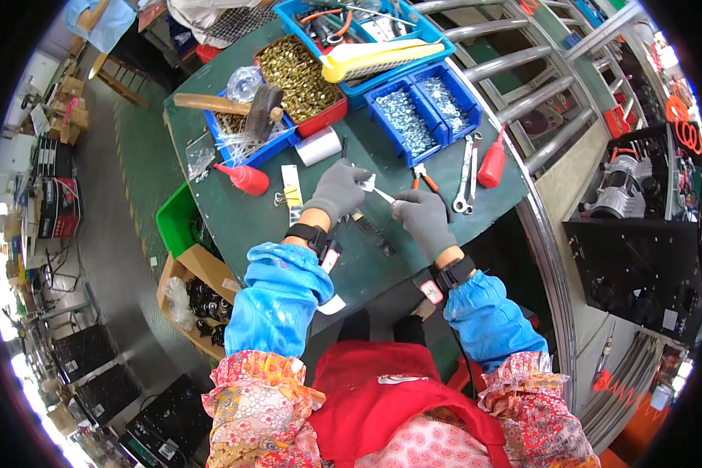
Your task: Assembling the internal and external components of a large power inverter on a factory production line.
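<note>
Over the green table, my left hand (334, 193), in a grey glove, is closed with a small white piece (367, 183) at its fingertips. Close by on the right, my right hand (427, 221), also gloved in grey, pinches a thin white strip (384, 195) that points toward the left fingers. Whether the strip joins the white piece cannot be made out. Beneath the hands lies a dark narrow tool (373, 235), partly covered by my left hand. Beyond the right hand are pliers (426, 178) with orange and black handles. A white strip with a yellow clip (292, 195) lies left of my left hand.
Behind my hands stand a red bin of brass-coloured parts (300, 78), blue bins of silver fasteners (403, 121), and a blue tray (267, 152) with a mallet (264, 113) across it. Red bottles (246, 179) and wrenches (466, 175) flank them. A metal roller rack (522, 101) borders the table's right.
</note>
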Motion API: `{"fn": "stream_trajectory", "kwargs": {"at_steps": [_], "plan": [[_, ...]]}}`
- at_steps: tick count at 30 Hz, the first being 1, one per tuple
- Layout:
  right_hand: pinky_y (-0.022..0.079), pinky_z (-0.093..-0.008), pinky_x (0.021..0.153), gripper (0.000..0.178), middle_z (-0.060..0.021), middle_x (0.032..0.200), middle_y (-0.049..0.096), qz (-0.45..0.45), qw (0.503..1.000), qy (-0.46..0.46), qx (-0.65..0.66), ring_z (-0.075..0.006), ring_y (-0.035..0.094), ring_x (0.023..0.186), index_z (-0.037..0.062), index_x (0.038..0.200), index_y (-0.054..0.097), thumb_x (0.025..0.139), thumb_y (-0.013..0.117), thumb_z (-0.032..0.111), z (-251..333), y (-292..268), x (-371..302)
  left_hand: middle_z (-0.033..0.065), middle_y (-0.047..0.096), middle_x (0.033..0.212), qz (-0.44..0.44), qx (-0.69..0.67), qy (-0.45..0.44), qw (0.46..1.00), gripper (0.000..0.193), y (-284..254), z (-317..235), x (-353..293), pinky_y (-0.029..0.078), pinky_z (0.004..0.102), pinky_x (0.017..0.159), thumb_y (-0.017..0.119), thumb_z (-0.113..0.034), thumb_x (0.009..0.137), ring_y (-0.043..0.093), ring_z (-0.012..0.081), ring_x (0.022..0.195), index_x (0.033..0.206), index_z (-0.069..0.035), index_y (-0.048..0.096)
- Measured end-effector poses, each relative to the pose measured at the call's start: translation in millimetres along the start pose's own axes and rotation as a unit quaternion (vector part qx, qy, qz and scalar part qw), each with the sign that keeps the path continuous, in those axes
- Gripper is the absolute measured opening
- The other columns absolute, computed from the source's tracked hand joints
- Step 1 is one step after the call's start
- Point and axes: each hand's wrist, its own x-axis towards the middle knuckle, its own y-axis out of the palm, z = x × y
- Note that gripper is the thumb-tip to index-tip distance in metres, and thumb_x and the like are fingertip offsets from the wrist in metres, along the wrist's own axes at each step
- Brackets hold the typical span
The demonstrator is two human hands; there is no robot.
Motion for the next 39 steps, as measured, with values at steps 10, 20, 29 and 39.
{"fn": "stream_trajectory", "kwargs": {"at_steps": [10,20,29,39], "plan": [[0.05,-0.0385,0.081,0.022,-0.0139,0.094,0.067,-0.111,0.983,-0.145,0.018,-0.0276,0.065,0.089,0.005,0.103,0.068,0.086,0.064,0.018,-1,-152,-135,0.0175,0.072,0.088,0.086,-0.015,0.112,0.99,0.036,-5,11,18,0.052,0.0349,0.068,0.068,-0.013,0.079,0.068,0.0207,0.077,0.11,0.004,0.068],[0.047,-0.0284,0.07,0.016,-0.0062,0.083,0.061,-0.49,0.839,-0.234,-0.043,-0.0156,0.06,0.078,0.0027,0.098,0.069,0.084,0.064,-0.001,-58,-395,-373,0.0233,0.066,0.112,0.028,0.264,0.16,0.951,0.051,-12,-93,-12,0.049,0.0397,0.093,0.064,-0.025,0.071,0.064,0.0356,0.105,0.114,0.001,0.066],[0.047,-0.0248,0.067,0.016,-0.005,0.084,0.064,-0.581,0.739,-0.318,-0.124,-0.0115,0.06,0.076,0.0001,0.1,0.07,0.086,0.063,-0.002,-102,-542,-421,0.0197,0.067,0.1,-0.04,0.068,0.575,0.814,0.032,114,-443,-151,0.051,0.0399,0.082,0.062,-0.016,0.085,0.066,0.0348,0.095,0.114,-0.002,0.064],[0.047,-0.0248,0.065,0.026,-0.0088,0.085,0.063,-0.555,0.693,-0.436,-0.147,-0.0147,0.062,0.073,0.0006,0.109,0.069,0.085,0.062,-0.008,-108,-613,-368,0.0129,0.061,0.125,-0.221,0.109,0.762,0.599,0.04,252,-657,-191,0.038,0.0412,0.104,0.058,-0.012,0.084,0.052,0.0314,0.125,0.123,-0.009,0.062]]}}
